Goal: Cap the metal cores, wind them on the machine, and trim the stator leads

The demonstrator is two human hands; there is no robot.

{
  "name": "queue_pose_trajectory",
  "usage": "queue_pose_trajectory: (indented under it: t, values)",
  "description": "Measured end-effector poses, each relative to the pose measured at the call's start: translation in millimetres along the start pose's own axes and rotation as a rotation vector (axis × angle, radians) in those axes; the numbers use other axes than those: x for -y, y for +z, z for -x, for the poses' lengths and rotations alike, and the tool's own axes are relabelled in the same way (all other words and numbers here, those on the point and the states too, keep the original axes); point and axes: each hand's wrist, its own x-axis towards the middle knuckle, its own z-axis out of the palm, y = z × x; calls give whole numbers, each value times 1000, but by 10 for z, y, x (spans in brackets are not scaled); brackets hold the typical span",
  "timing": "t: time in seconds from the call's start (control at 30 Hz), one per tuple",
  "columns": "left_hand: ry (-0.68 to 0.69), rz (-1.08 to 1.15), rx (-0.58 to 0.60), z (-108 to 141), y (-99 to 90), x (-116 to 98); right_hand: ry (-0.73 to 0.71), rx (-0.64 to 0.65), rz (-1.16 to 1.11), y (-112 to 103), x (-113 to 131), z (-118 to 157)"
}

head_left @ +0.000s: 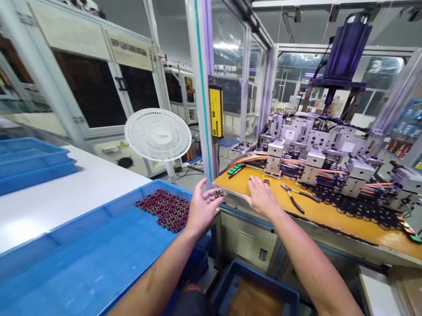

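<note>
My left hand [203, 207] is curled, palm up, around a few small dark round parts [218, 194], between the blue tray [90, 237] and the machine bench. My right hand [263, 195] lies palm down with extended fingers over the left part of the orange bench top [330, 214]. A small part [266, 181] sits on the bench just beyond its fingers. Many dark red round parts [166, 210] fill the far end of the blue tray. Pliers [296, 197] rest on the bench, right of my right hand.
Behind the bench top stands a machine [315, 158], with a row of black round pieces [359, 208] before it. A white fan [157, 134] is at the left, a metal post [200, 71] beside it. Below sits a blue bin [229, 284]. Stacked blue trays [13, 164] are far left.
</note>
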Motion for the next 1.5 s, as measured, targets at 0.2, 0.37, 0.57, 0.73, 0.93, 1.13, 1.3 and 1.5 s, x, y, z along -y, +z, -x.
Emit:
queue_pose_trajectory:
  t: [0.2,0.37,0.57,0.73,0.93,1.13,1.3,1.5]
  values:
    - [-67,164,260,1114,-330,-261,-160,-123,-104,-638,505,901]
    - [187,115,356,1687,-274,-319,-389,-93,-80,-1057,1012,1726]
    - [254,173,459,1825,-136,-309,-241,119,-134,-1076,1049,2041]
    - [175,241,415,1844,-74,-347,-135,250,-439,-1080,1079,2254]
    - [151,297,414,1867,-27,-370,185,340,-978,-1021,1040,2313]
    - [236,341,456,1946,93,-401,695,158,-1449,-894,1103,2096]
    - [153,413,459,1975,111,-393,776,39,-1596,-709,1217,2297]
    - [114,436,519,2000,105,-365,836,90,-1543,-789,1185,2410]
